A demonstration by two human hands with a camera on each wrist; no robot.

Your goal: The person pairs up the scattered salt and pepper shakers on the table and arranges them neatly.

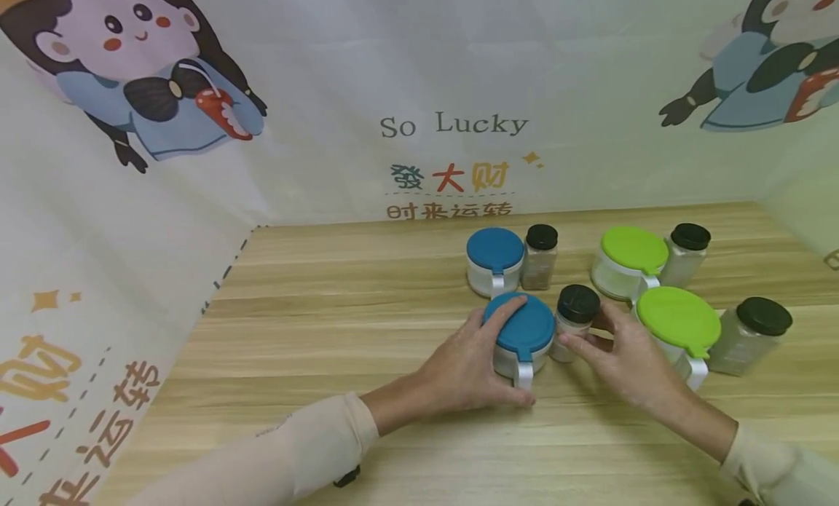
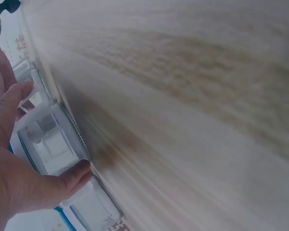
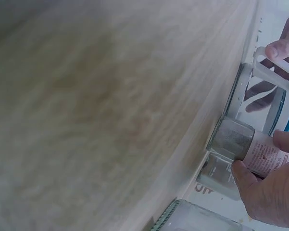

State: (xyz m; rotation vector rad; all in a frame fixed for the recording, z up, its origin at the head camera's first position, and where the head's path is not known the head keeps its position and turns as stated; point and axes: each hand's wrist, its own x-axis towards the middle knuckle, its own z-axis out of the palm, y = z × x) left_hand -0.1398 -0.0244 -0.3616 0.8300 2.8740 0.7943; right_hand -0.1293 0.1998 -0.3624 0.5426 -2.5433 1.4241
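Note:
In the head view my left hand (image 1: 465, 368) grips a clear seasoning jar with a blue lid (image 1: 526, 330) and a white handle, fingers along its left side and over the lid. My right hand (image 1: 632, 357) pinches a small spice bottle with a black cap (image 1: 578, 306), standing directly right of that jar. The right wrist view shows the spice bottle (image 3: 234, 138) with a printed label and dark contents at its base, thumb and finger on either side. From the left wrist, the gripped jar (image 2: 53, 137) appears clear-walled, its base at the tabletop.
Behind stand another blue-lidded jar (image 1: 495, 255) and a black-capped bottle (image 1: 540, 255). To the right are two green-lidded jars, one nearer (image 1: 678, 320) and one farther (image 1: 632, 251), each beside a black-capped bottle. A printed cloth (image 1: 314, 127) backs the wooden table (image 1: 314, 309).

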